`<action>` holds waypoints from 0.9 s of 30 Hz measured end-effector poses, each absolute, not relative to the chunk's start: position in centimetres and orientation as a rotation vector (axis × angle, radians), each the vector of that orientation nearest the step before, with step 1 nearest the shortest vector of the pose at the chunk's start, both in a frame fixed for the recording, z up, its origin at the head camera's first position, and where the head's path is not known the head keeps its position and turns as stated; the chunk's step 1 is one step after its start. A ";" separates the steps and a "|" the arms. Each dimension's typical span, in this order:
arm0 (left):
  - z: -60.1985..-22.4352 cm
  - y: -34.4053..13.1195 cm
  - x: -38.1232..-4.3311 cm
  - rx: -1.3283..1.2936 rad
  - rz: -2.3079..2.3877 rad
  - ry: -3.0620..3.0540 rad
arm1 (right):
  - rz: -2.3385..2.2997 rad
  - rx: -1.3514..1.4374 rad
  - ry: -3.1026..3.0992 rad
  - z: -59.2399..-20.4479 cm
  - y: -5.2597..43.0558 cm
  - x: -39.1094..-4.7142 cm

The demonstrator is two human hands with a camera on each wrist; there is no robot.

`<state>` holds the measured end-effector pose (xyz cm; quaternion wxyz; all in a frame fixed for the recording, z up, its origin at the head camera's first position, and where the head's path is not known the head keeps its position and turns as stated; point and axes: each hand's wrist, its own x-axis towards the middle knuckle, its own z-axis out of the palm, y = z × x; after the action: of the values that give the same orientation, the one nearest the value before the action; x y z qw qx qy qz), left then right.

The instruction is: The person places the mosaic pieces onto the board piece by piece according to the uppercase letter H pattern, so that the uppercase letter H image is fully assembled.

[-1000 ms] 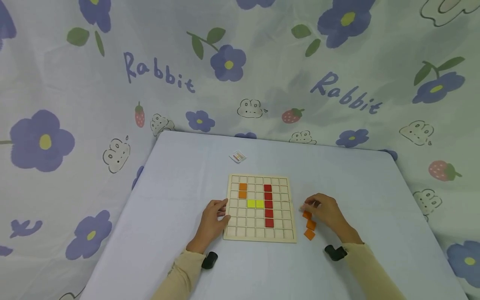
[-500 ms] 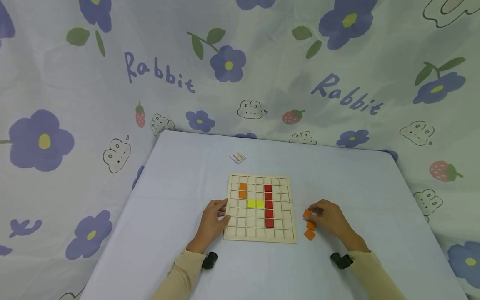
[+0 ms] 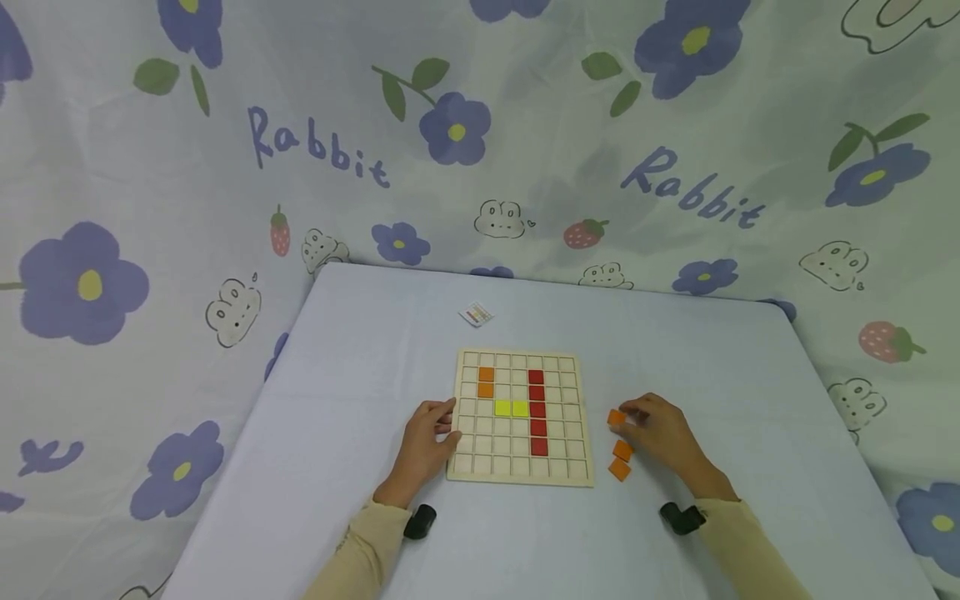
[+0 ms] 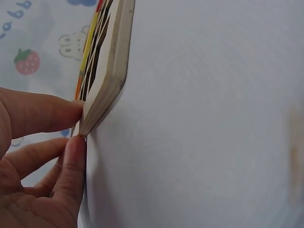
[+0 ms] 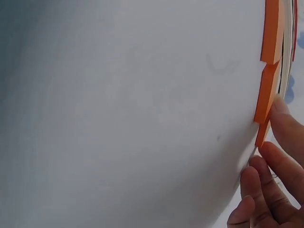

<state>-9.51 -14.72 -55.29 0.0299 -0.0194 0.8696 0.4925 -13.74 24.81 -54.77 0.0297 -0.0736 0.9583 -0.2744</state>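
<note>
In the head view a square wooden grid board [image 3: 480,462] lies on the white-covered table. Set in its squares are two orange tiles [image 3: 486,382], two yellow tiles [image 3: 511,408] and a column of several red tiles [image 3: 537,410]. My left hand [image 3: 420,446] touches the board's left edge; the left wrist view shows thumb and fingers against the edge of the board [image 4: 107,80]. Right of the board, my right hand [image 3: 660,433] pinches an orange tile [image 3: 616,417] between thumb and fingertips. Two loose orange tiles [image 3: 621,460] lie just nearer to me.
A small card [image 3: 476,314] with a coloured pattern lies beyond the board. Behind the table [image 3: 360,333] hangs a curtain [image 3: 555,158] with flowers and rabbits. Black wrist cameras [image 3: 682,518] sit by both sleeves.
My right hand has drawn back slightly from where it was a second ago, and the orange tile at its fingertips has shifted away from the other two. The left hand and board stay put.
</note>
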 end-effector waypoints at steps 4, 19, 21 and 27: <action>-55.3 -14.8 -9.5 -0.049 1.531 2.681 | -0.892 -0.188 2.934 -54.8 25.2 -13.5; -55.2 -14.8 -9.4 -0.046 1.545 2.669 | -0.897 -0.248 3.041 -55.7 24.8 -13.1; -55.2 -14.8 -9.4 -0.043 1.549 2.668 | -0.889 -0.257 3.051 -55.7 24.7 -13.1; -55.2 -14.8 -9.4 -0.043 1.539 2.673 | -0.882 -0.234 3.057 -55.4 24.7 -12.9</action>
<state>-9.38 -14.77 -55.19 0.0285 -0.0141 0.8661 0.4989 -12.93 24.65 -55.38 -0.0245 -0.0734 0.9579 -0.2764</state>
